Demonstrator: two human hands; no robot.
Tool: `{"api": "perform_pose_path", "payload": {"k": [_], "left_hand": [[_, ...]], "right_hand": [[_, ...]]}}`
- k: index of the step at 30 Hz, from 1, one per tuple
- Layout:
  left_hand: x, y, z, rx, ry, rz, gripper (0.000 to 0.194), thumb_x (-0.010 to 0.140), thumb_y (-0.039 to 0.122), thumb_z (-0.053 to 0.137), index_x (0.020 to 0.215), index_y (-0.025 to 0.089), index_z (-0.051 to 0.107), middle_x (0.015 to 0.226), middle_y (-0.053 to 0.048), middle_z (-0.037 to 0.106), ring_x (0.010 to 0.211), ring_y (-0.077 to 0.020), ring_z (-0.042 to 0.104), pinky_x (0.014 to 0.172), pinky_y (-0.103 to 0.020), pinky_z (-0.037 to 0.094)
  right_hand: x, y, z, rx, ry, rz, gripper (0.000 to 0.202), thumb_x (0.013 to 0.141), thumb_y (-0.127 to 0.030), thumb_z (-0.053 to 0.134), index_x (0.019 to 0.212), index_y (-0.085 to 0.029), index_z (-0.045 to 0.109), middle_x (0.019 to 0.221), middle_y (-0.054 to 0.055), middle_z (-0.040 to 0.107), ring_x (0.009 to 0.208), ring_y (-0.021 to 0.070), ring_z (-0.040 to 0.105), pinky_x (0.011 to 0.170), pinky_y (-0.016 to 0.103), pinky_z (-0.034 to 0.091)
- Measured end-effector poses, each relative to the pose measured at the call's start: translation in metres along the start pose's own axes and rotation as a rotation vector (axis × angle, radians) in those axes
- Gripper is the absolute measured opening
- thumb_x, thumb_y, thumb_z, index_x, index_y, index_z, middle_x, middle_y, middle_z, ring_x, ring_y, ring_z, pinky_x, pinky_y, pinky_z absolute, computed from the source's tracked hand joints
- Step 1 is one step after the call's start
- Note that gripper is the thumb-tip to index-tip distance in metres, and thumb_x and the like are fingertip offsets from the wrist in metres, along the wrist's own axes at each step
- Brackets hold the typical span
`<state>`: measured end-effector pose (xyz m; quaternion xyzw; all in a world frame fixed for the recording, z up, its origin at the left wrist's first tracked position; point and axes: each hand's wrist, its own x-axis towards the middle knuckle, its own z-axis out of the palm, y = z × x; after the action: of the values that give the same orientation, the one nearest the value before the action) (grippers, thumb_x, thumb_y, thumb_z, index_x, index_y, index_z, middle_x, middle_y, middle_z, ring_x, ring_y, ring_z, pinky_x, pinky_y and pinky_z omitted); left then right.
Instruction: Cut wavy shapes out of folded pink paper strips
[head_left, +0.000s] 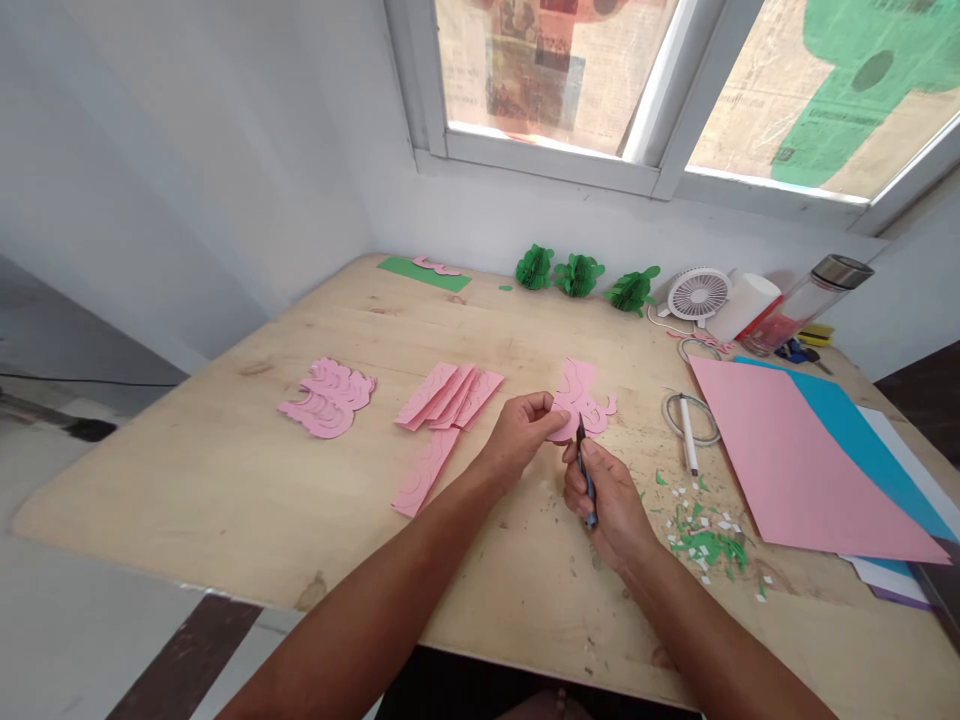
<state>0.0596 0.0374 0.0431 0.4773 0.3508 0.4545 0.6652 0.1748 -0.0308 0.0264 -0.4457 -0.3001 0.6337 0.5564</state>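
Note:
My left hand (526,432) pinches a folded pink paper (576,385) between thumb and fingers, above the table. Curved lines are drawn on the paper, and a narrow cut strip curls off its right side. My right hand (606,492) is closed round dark scissors (588,485) with greyish handles, seen nearly edge-on. Their tip meets the lower edge of the pink paper; how far the blades are apart cannot be made out. Left of my hands lie a pleated pink paper strip (450,396) with drawn curves and a scalloped pink cut-out stack (330,395).
Green paper scraps (709,545) and white bits lie right of my hands, near a white pen (688,435). Coloured sheets (802,460) cover the right side. Along the back stand green paper shapes (577,275), a small fan (697,295) and a bottle (810,300).

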Motion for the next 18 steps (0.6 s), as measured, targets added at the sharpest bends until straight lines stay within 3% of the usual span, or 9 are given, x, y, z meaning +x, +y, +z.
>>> {"api": "perform_pose_path", "payload": {"k": [18], "left_hand": [[0.0004,-0.0002,0.0003,-0.004,0.003,-0.013,0.025,0.066,0.034,0.068,0.059,0.018,0.05,0.056,0.004,0.052,0.057,-0.0108,0.05,0.061,-0.026,0.042]], "right_hand": [[0.0009,0.0005,-0.001,-0.039,0.023,-0.003,0.041,0.074,-0.057,0.07,0.073,-0.019,0.056,0.048,-0.01,0.04,0.035,0.0034,0.026,0.037,0.019,0.018]]}}
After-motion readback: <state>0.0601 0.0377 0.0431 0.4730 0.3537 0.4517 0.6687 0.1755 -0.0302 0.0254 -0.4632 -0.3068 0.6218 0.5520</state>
